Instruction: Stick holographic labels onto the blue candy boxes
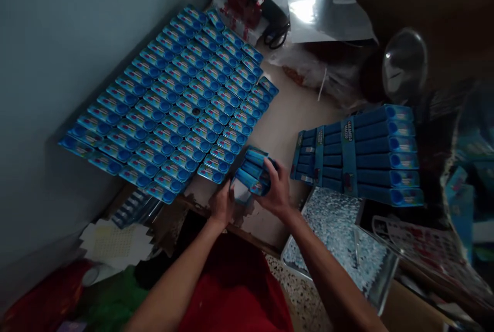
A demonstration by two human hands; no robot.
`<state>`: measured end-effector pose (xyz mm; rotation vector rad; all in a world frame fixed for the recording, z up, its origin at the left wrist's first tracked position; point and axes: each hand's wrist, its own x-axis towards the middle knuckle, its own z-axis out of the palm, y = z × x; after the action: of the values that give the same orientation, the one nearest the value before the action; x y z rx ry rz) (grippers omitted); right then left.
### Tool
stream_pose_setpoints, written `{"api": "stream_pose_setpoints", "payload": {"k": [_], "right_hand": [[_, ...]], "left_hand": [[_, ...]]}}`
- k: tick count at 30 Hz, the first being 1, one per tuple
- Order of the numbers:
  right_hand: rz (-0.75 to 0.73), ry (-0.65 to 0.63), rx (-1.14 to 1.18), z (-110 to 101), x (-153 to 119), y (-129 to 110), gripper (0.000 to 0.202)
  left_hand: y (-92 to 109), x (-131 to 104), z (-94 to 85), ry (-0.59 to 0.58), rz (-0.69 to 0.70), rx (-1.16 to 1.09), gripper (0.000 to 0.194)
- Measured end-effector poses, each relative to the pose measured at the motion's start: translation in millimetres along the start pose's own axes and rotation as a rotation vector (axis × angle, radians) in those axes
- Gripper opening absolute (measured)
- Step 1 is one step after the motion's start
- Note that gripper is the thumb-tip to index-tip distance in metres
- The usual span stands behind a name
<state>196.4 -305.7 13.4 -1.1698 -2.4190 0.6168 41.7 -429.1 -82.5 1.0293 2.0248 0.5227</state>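
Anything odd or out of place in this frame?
Yes: a dark round spot interrupts the otherwise repeating pattern near the middle of the blue packs; I can't tell whether it's an object or a hole.

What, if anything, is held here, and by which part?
Right hand: blue packs, by their right side. Left hand: the adjoining pale panel, by its left edge.

The held blue packs [254, 167] look like smooth printed card with a slight sheen, as do the rows of blue packs [170, 116] and the stacked blue boxes [368, 157]. The tray [382, 293] is shiny metal. The table [287, 110] has a pale, matt top, chipped rough along its front edge. The tape dispenser [247, 5] looks like hard red plastic; the bag [339, 77] is clear, crinkled, glossy film. The wall [77, 23] is smooth and matt, the red garment [235, 285] soft cloth.
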Motion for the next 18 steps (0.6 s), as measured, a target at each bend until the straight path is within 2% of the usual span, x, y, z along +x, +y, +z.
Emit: {"api": "stream_pose_setpoints", "payload": {"k": [3,6,10,12,15,18], "right_hand": [[-0.025,-0.098,-0.069,8,17,21,0.1],[0.004,-0.155,-0.149,2,24,25,0.1],[0.037,-0.11,-0.112,-15,29,20,0.099],[0.039,-0.067,-0.034,-17,29,15,0.098],[0.051,0.009,0.134,-5,23,12,0.099],[0.052,-0.018,0.187,15,12,18,0.096]], "left_hand": [[-7,4,2.5,0.047,-0.038,0.179,0.05],[-19,0,0.7,0.05,-0.063,0.31,0.047],[-30,-5,-4.4,0.031,-0.022,0.315,0.045],[-33,-5,-6.5,0.027,-0.019,0.306,0.045],[-38,-3,-8.2,-0.001,0.02,0.248,0.043],[-42,-1,-7.8,0.026,0.064,0.166,0.044]]}}
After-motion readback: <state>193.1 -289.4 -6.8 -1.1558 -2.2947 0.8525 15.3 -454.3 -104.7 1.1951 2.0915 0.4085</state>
